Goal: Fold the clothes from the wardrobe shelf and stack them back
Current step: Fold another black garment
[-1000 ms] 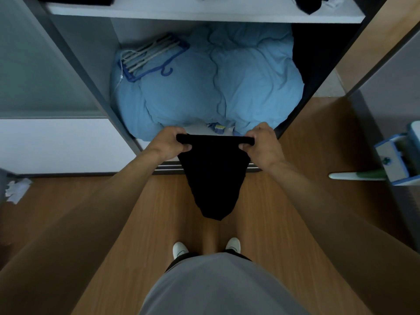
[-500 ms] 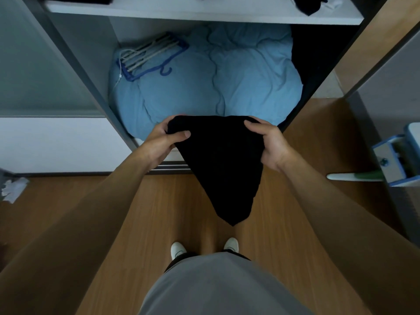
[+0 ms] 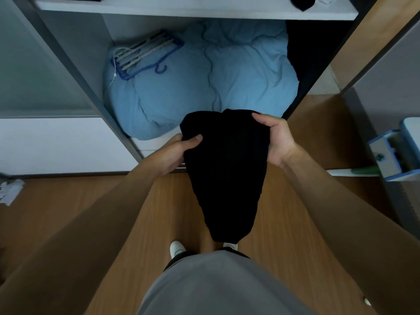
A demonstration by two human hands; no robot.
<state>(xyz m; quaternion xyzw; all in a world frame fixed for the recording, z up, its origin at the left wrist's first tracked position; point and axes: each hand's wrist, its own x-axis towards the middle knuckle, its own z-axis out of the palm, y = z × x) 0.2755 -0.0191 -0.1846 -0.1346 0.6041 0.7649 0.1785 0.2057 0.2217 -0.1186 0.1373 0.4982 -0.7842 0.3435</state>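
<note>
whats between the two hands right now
In the head view, the black garment spans the stretch between the left hand and the right hand, each gripping a top edge.

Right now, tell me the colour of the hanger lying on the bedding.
Blue hanger, on the light-blue bedding; head view.

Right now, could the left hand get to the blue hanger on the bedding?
Probably not yet. The left hand is gripping the black garment, as is the right hand. The path over the blue bedding to the blue hanger looks open, so letting go would free it.
</note>
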